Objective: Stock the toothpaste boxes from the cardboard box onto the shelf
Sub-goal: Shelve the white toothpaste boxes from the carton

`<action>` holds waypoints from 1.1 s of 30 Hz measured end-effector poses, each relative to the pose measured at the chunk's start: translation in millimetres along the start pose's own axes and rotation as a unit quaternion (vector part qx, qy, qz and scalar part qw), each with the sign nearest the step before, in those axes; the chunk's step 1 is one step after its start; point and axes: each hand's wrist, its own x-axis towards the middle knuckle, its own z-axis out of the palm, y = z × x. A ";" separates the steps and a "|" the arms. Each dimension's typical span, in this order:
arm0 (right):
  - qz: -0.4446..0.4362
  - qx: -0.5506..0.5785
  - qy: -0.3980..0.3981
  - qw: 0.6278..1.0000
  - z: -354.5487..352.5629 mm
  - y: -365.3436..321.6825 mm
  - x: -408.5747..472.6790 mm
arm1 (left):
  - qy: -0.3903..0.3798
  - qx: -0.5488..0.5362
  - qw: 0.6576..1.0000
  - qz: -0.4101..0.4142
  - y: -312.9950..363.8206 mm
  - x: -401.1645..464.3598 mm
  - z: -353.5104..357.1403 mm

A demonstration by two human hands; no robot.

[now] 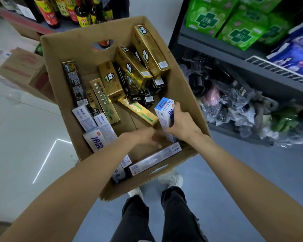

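The cardboard box filled the middle of the view, open-topped, with an oval hand-hole in its far wall at 12 o'clock. Inside lay a loose jumble of toothpaste boxes: gold ones leaning against the far right wall toward 1 o'clock, black ones at 10 o'clock and in the centre, and white-and-blue ones along the left and near walls from 8 to 6 o'clock. The dark shelf stood at 2 o'clock, carrying green packs above and bagged goods below. The right hand was inside the box at 4 o'clock, fingers curled around a white-and-blue toothpaste box tilted upright. The left hand reached in just beside it, blurred; I could not tell whether its fingers grasped anything.
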 end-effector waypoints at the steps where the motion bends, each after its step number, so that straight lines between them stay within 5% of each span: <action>1: -0.001 0.001 0.000 1.000 -0.1 1.2 -1.8 | -0.010 0.018 1.000 -0.004 -1.1 5.1 6.3; 9: -0.013 -0.008 0.002 1.000 7.0 4.8 -3.5 | -0.027 0.033 0.998 -0.053 1.2 21.4 31.4; 16: -0.023 -0.045 -0.014 0.999 8.7 0.5 -3.6 | 0.042 0.166 0.985 -0.014 11.6 20.1 42.3; 20: -0.050 -0.043 0.038 0.997 4.4 2.3 -3.7 | 0.078 0.156 0.984 -0.029 8.5 13.2 33.9; 26: -0.020 0.065 0.071 0.995 -8.6 2.5 -7.3 | 0.229 -0.121 0.963 -0.079 -8.6 -18.5 -2.5; 30: -0.022 0.118 0.100 0.988 -26.5 -8.7 -14.2 | 0.322 -0.411 0.853 -0.010 6.8 -45.2 -37.4; 33: -0.045 0.155 0.139 0.977 -55.6 -20.3 -18.0 | 0.342 -0.493 0.799 0.030 34.7 -61.4 -67.7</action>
